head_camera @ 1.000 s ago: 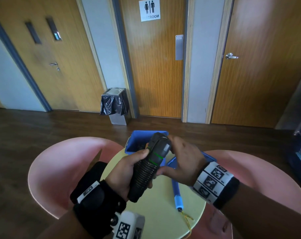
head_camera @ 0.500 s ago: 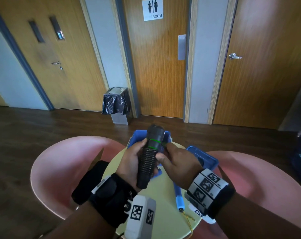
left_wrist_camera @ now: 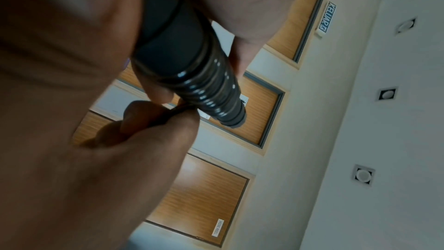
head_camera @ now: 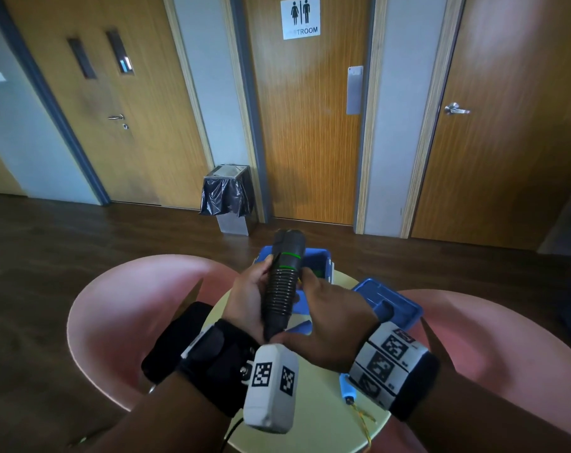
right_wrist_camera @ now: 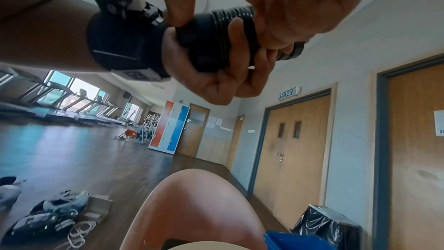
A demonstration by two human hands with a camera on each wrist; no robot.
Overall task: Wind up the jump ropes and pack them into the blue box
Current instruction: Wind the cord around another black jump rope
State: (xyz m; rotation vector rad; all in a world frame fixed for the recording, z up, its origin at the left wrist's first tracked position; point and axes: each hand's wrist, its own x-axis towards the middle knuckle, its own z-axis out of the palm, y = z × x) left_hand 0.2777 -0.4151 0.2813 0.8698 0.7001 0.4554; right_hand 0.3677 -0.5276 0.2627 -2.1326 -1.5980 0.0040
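A black jump rope [head_camera: 282, 282], its cord coiled round the paired handles with green rings, stands nearly upright over the table. My left hand [head_camera: 248, 295] grips it from the left. My right hand [head_camera: 326, 318] holds it from the right, thumb at the handles' lower tip, pinching the cord. In the left wrist view the coiled black jump rope [left_wrist_camera: 192, 67] crosses my palm. In the right wrist view my left hand [right_wrist_camera: 216, 75] wraps the black jump rope [right_wrist_camera: 216, 31]. The open blue box [head_camera: 323, 256] sits behind my hands. A blue-handled rope [head_camera: 347, 387] with yellow cord lies on the table.
The round pale table [head_camera: 310, 420] stands between two pink chairs [head_camera: 130, 305]. The blue lid [head_camera: 392, 305] lies right of the box. A bin with a black liner [head_camera: 228, 197] stands by the restroom door. Shoes and a white rope [right_wrist_camera: 79, 233] lie on the floor.
The black rope bundle has swung from tilted to nearly upright. My right hand has slid from the handles' top down to their lower tip. The left hand keeps its grip.
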